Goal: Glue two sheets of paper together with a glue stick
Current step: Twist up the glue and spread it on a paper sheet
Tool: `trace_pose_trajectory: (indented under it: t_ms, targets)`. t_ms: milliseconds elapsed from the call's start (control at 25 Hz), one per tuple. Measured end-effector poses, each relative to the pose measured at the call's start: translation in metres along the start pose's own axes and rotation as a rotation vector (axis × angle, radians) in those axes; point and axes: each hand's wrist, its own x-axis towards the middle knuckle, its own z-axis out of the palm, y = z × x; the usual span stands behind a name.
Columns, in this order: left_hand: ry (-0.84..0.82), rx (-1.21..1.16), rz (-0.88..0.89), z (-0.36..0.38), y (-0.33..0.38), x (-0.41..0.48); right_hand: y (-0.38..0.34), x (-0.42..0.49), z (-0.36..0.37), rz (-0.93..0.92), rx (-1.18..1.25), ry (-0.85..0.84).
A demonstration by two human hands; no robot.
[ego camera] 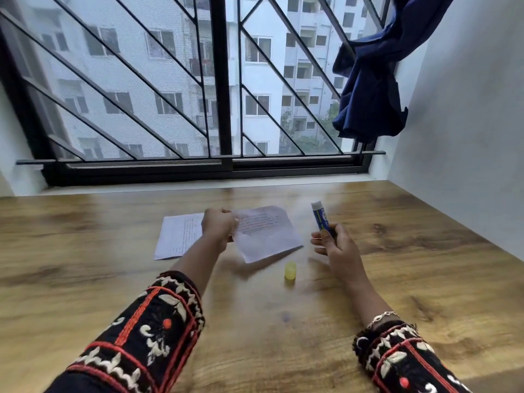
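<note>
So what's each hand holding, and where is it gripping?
The left hand pinches one sheet of paper at its left edge. The right hand holds the uncapped glue stick by its lower end.

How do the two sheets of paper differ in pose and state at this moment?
The right sheet is pinched at its edge by the left hand and looks partly raised and turned askew; the left sheet lies flat on the table, with no fingers on it that I can see. The right sheet shows in full, while the left sheet is partly hidden behind that hand and forearm. Both are white with printed text.
</note>
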Motion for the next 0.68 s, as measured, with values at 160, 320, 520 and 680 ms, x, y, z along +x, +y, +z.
trace_pose_trajectory:
  t_ms: [160, 320, 520, 680]
  targets:
    - [-0.039, 0.012, -0.072, -0.066, 0.0, -0.025, -0.001, -0.001, 0.0, 0.008, 0.018, -0.022]
    - [-0.095, 0.131, -0.113, -0.109, -0.009, -0.058, 0.0, 0.0, -0.002, -0.002, 0.025, -0.046]
    - [-0.073, 0.332, -0.046, -0.123, -0.03, -0.068, 0.004, -0.003, -0.003, -0.016, 0.045, -0.062]
    - [0.028, 0.567, 0.018, -0.113, -0.043, -0.071, 0.005, -0.003, -0.004, -0.016, 0.025, -0.07]
